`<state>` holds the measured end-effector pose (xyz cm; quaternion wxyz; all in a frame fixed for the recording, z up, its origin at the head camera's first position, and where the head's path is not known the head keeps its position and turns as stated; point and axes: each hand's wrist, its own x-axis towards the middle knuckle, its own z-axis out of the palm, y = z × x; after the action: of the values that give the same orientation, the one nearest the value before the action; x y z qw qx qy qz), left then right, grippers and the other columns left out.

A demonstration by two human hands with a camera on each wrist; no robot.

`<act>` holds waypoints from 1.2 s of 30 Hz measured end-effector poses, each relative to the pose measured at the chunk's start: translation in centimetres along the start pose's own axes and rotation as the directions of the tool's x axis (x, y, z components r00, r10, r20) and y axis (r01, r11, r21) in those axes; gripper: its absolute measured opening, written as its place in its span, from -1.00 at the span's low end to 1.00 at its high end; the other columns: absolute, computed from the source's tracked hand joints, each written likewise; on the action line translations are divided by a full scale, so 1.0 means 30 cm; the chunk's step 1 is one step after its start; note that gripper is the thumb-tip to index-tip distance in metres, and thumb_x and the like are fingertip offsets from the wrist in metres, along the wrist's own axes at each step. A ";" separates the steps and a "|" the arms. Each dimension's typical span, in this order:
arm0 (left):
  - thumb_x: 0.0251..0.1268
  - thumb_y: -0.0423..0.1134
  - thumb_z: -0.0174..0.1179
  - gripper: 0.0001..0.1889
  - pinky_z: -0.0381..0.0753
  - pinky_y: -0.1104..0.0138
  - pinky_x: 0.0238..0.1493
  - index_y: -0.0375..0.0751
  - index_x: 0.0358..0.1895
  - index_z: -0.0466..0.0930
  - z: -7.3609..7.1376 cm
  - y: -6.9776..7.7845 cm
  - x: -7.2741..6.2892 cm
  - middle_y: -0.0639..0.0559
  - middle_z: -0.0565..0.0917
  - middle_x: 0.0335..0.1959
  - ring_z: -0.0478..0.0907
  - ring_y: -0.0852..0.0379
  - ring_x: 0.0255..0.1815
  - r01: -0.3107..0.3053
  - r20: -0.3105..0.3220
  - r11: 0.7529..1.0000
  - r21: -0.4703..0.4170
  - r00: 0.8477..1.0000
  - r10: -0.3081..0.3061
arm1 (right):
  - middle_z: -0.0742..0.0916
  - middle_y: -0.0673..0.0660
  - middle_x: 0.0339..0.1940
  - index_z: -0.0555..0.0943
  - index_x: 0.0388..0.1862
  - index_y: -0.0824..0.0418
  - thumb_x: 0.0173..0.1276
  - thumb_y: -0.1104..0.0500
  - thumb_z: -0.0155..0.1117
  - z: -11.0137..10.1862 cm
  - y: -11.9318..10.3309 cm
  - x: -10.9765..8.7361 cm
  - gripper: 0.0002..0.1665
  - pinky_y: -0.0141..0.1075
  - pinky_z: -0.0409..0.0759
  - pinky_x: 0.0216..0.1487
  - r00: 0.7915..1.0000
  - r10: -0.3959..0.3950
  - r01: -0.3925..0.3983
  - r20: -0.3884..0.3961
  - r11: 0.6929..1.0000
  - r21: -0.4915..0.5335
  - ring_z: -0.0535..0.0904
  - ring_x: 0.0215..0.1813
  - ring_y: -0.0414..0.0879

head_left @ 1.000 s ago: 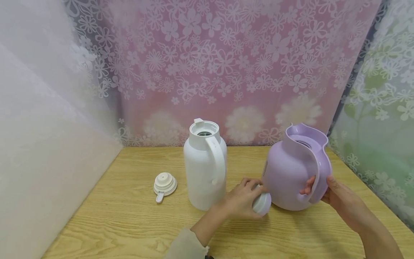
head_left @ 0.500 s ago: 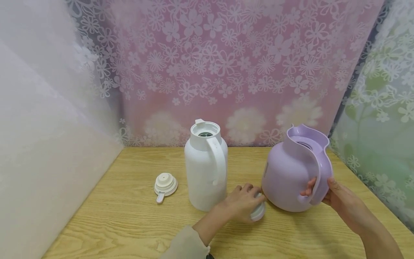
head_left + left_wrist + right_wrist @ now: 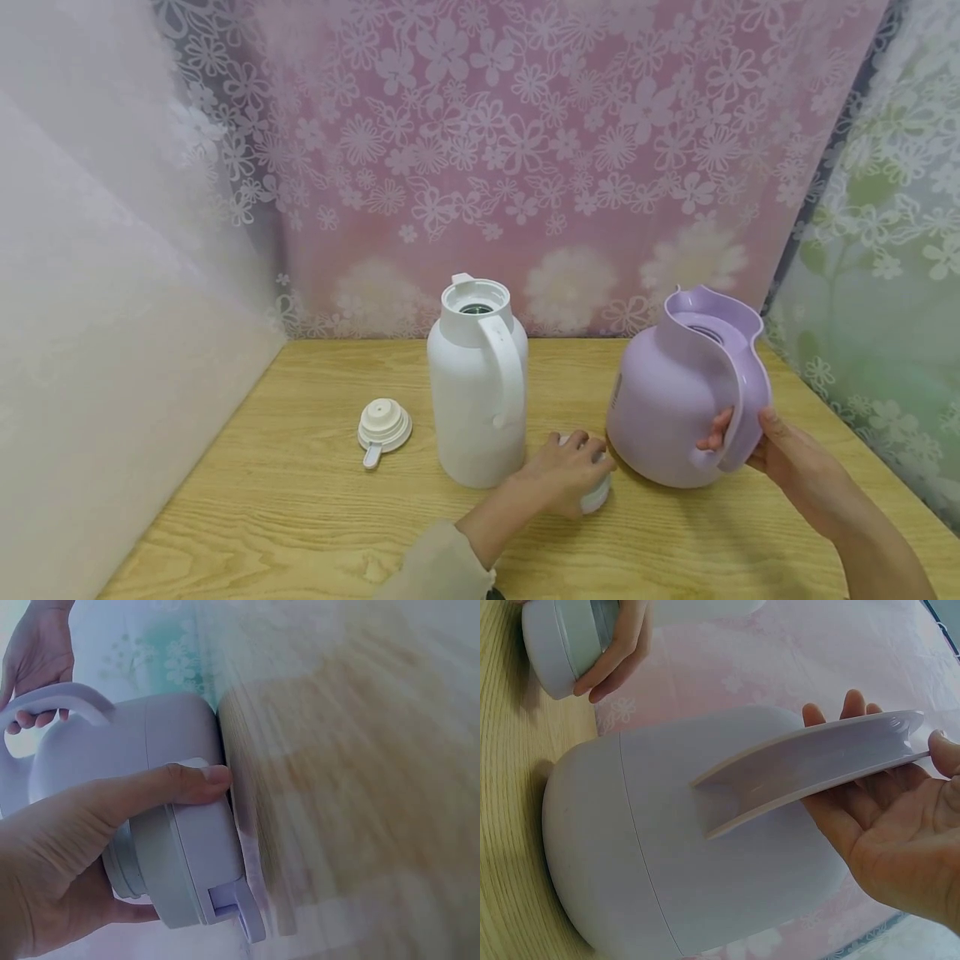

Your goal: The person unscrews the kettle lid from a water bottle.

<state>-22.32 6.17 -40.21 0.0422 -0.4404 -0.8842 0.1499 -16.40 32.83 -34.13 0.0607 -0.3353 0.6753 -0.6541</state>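
Low over the wooden table, my left hand (image 3: pixel 564 473) grips a round stopper lid (image 3: pixel 596 497) with its thumb and fingers. In the left wrist view the lid (image 3: pixel 206 840) shows a pale purple top facing the tabletop, a greyish lower ring and a small flip tab. My right hand (image 3: pixel 798 471) holds the handle of a purple thermos jug (image 3: pixel 656 408), fingers curled through it. The jug's wide mouth is uncovered. In the right wrist view the jug's body (image 3: pixel 667 825) is large, and its base meets the table.
An uncovered white thermos jug (image 3: pixel 474 400) stands left of the purple one, close to my left hand. Farther left a cream stopper lid (image 3: pixel 382 425) lies on the table (image 3: pixel 300 517). Flower-patterned curtains (image 3: pixel 525 167) hang behind and at the sides.
My left hand has moved the lid left and down, away from the purple jug, turning its purple top toward the table. The right hand and both jugs stay nearly where they were.
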 end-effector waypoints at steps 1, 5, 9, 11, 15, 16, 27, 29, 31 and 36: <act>-0.04 0.16 0.32 -0.26 0.33 0.15 0.12 0.24 0.28 0.25 -0.001 0.002 0.003 0.18 0.20 0.27 0.14 0.11 0.27 0.002 0.009 1.000 0.001 1.000 -0.002 | 0.62 0.20 -0.08 0.31 0.08 0.45 0.53 0.22 -0.71 -0.001 0.000 0.000 -0.43 -0.31 0.44 0.01 1.000 0.000 0.000 0.001 1.000 0.004 0.52 0.04 0.04; -0.02 0.13 0.32 -0.27 0.32 0.11 0.13 0.23 0.30 0.25 0.000 0.011 0.012 0.17 0.20 0.27 0.13 0.09 0.28 -0.001 0.005 1.000 0.004 1.000 0.000 | 0.61 0.22 -0.07 0.31 0.09 0.46 0.52 0.22 -0.72 -0.005 -0.001 0.000 -0.42 -0.31 0.44 0.02 1.000 -0.002 0.001 0.011 1.000 0.026 0.51 0.05 0.04; -0.02 0.11 0.32 -0.26 0.32 0.08 0.12 0.22 0.31 0.26 0.008 0.013 0.018 0.14 0.21 0.27 0.15 0.06 0.26 0.004 -0.020 1.000 0.022 1.000 -0.004 | 0.61 0.23 -0.06 0.30 0.10 0.46 0.52 0.23 -0.72 -0.007 0.001 0.000 -0.42 -0.31 0.43 0.02 1.000 -0.003 0.002 0.012 0.999 0.034 0.51 0.05 0.04; -0.04 0.13 0.33 -0.25 0.34 0.08 0.10 0.23 0.31 0.27 0.014 0.013 0.022 0.14 0.22 0.26 0.17 0.06 0.25 0.013 -0.033 0.999 0.031 0.999 -0.012 | 0.61 0.23 -0.06 0.30 0.10 0.46 0.52 0.23 -0.72 -0.008 0.001 0.000 -0.42 -0.31 0.43 0.02 1.000 -0.002 0.001 0.012 0.999 0.034 0.51 0.05 0.04; -0.11 0.16 0.36 -0.23 0.37 0.11 0.05 0.24 0.28 0.29 0.024 0.013 0.031 0.15 0.26 0.22 0.21 0.08 0.22 0.041 -0.046 0.998 0.041 0.998 -0.039 | 0.61 0.23 -0.06 0.30 0.09 0.46 0.52 0.23 -0.73 -0.008 0.000 0.002 -0.42 -0.31 0.43 0.02 1.000 0.001 -0.002 0.016 0.999 0.037 0.51 0.05 0.04; -0.11 0.16 0.37 -0.23 0.37 0.12 0.04 0.25 0.28 0.30 0.026 0.013 0.033 0.15 0.26 0.22 0.22 0.08 0.21 0.047 -0.046 0.998 0.041 0.998 -0.045 | 0.61 0.23 -0.06 0.30 0.09 0.45 0.52 0.23 -0.73 -0.008 -0.001 0.002 -0.42 -0.30 0.43 0.02 1.000 0.002 -0.002 0.015 0.999 0.032 0.51 0.05 0.04; -0.18 0.15 0.41 -0.20 0.35 0.13 0.06 0.28 0.27 0.29 0.023 0.010 0.052 0.17 0.25 0.22 0.19 0.10 0.21 0.099 0.005 0.995 0.015 0.995 -0.099 | 0.63 0.17 -0.07 0.31 0.08 0.44 0.53 0.22 -0.71 -0.009 -0.004 0.007 -0.43 -0.29 0.44 0.00 1.000 0.009 -0.009 0.002 1.000 0.017 0.51 0.04 0.02; -0.19 0.17 0.41 -0.19 0.35 0.15 0.04 0.29 0.26 0.29 0.022 0.010 0.054 0.17 0.26 0.21 0.20 0.11 0.20 0.105 0.005 0.994 0.014 0.994 -0.105 | 0.63 0.18 -0.07 0.32 0.08 0.44 0.53 0.21 -0.71 -0.011 -0.004 0.007 -0.43 -0.29 0.44 0.01 1.000 0.009 -0.009 0.003 1.000 0.019 0.51 0.04 0.02; -0.20 0.19 0.40 -0.19 0.36 0.15 0.03 0.29 0.26 0.29 0.022 0.010 0.054 0.17 0.26 0.21 0.21 0.11 0.19 0.111 0.004 0.994 0.011 0.994 -0.111 | 0.62 0.19 -0.07 0.32 0.08 0.43 0.53 0.21 -0.71 -0.011 -0.004 0.008 -0.43 -0.30 0.44 0.01 1.000 0.008 -0.009 0.008 1.000 0.025 0.51 0.05 0.03; -0.22 0.29 0.34 -0.10 0.31 0.09 0.11 0.28 0.33 0.21 0.016 0.011 0.055 0.16 0.23 0.26 0.15 0.07 0.27 0.134 0.016 0.990 -0.037 0.991 -0.133 | 0.61 0.22 -0.07 0.32 0.09 0.42 0.53 0.21 -0.71 -0.012 -0.002 0.009 -0.43 -0.30 0.44 0.02 1.000 0.005 -0.005 0.016 0.999 0.036 0.51 0.05 0.04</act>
<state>-23.17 7.55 -40.85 0.0377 -0.3800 -0.9146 0.1328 -16.78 33.00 -33.94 0.0737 -0.3377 0.6638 -0.6633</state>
